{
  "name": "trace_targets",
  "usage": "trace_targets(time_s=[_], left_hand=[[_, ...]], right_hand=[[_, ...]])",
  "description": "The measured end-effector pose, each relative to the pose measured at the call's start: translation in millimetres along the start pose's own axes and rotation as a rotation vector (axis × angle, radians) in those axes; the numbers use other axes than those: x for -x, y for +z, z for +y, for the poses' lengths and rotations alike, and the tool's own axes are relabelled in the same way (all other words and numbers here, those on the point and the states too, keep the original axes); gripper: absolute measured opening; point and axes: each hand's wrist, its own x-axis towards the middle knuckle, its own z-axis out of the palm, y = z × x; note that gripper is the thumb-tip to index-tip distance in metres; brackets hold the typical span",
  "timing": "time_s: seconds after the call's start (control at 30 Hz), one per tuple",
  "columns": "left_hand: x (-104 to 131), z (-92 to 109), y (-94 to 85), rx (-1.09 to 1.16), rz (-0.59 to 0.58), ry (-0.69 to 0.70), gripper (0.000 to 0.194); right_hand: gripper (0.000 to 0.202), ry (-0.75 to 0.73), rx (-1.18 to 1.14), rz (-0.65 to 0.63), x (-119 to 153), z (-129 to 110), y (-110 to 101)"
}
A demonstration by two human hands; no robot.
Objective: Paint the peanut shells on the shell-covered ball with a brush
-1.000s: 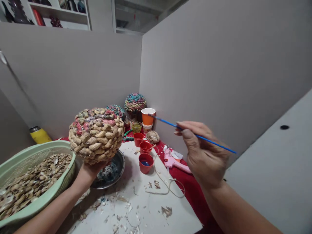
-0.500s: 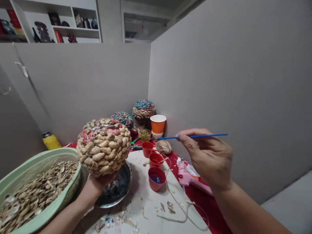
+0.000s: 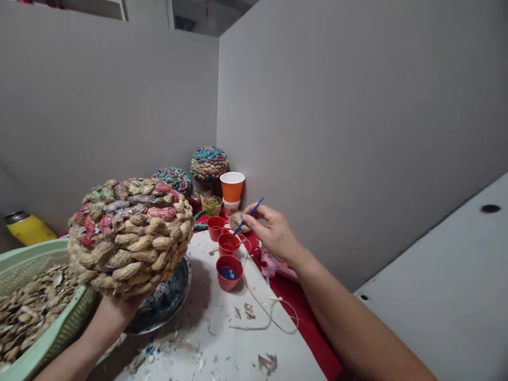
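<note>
Left hand [image 3: 129,304] under a peanut-shell ball [image 3: 137,246], right hand [image 3: 273,227] pinching a blue brush [image 3: 254,209].
The ball sits raised between eight and nine o'clock in the view, above a metal bowl [image 3: 187,286] at its five o'clock and beside a green basket [image 3: 37,251] at its eight; how far the left fingers curl beneath it is hidden. At the ball's three o'clock, the right thumb and fingertips close on the brush, whose tip dips to the mouth of the middle red cup [image 3: 229,252]. The ball is probably light for its bulk, stiff but brittle; the glossy coloured shells on top may be slippery, so the bare underside looks the safest hold.
</note>
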Motion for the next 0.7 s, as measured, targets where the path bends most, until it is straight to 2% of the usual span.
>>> trace_targets(time_s=[0.1, 0.23, 0.37, 0.5, 0.7], left_hand=[[0, -5, 0.0, -0.022, -0.066, -0.047, 0.042], [2, -8, 4.6, 0.035, -0.061, -0.036, 0.054], [5, 2, 7.9, 0.019, -0.05, -0.017, 0.047], [7, 10, 10.3, 0.009, -0.067, 0.0, 0.046], [1, -1, 13.6, 0.0, -0.041, 0.027, 0.049]], right_hand=[[0.024, -0.037, 0.028, -0.081, 2, 9, 7], [0.024, -0.106, 0.075, -0.138, 4, 20, 18], [0.025, -0.146, 0.126, -0.189, 7, 28, 26], [0.018, -0.127, 0.156, -0.258, 10, 33, 34], [0.02, -0.045, 0.173, -0.334, 13, 35, 38]])
